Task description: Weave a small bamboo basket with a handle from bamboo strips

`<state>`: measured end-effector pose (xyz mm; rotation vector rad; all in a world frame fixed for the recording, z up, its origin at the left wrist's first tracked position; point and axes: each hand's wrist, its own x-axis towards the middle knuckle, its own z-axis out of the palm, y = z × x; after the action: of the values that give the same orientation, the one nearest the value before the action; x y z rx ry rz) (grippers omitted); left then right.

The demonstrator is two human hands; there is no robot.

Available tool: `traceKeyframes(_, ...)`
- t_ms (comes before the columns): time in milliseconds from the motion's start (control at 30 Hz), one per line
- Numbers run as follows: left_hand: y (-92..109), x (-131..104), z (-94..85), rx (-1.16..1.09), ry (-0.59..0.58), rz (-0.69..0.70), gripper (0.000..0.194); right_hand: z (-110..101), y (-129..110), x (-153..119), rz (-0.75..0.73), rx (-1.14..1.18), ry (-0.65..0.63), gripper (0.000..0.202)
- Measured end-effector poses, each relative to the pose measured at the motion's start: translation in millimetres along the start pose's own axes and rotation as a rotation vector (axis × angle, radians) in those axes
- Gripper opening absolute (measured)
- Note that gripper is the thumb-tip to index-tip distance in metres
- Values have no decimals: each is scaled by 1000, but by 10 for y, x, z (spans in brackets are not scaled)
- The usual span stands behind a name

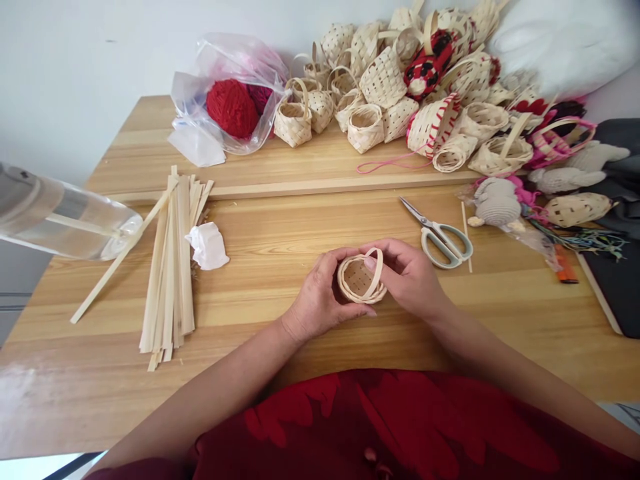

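A small woven basket (pixel 356 279) with a thin arched handle is held between both hands above the table's front part, its opening facing up toward me. My left hand (pixel 320 287) wraps around its left side, thumb below and fingers behind. On the right, my right hand (pixel 407 273) grips the rim near the handle, thumb at the inside edge and fingers behind the basket. The fingers behind it are partly hidden. Scissors (pixel 440 237) with pale grey handles lie just beyond my right hand, blades pointing away to the left.
Flat wooden strips (pixel 170 280) lie piled at left, beside crumpled white paper (pixel 209 245) and a clear water bottle (pixel 65 210). Many woven baskets (pixel 365 127) crowd the raised back ledge, near a plastic bag with red yarn (pixel 233 109). An orange lighter (pixel 567 264) lies at right.
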<state>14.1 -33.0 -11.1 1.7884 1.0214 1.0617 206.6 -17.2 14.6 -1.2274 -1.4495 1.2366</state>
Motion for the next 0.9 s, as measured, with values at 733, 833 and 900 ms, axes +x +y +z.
traceKeyframes(733,21,-10,4,82,-9,-6,89,88,22,58,101,178,44,27)
traceKeyframes(833,-3,-17,14,138,54,23,95,58,58,38,30,208,61,32)
traceKeyframes(900,-14,-19,19,185,95,56,99,25,75,36,-12,212,67,35)
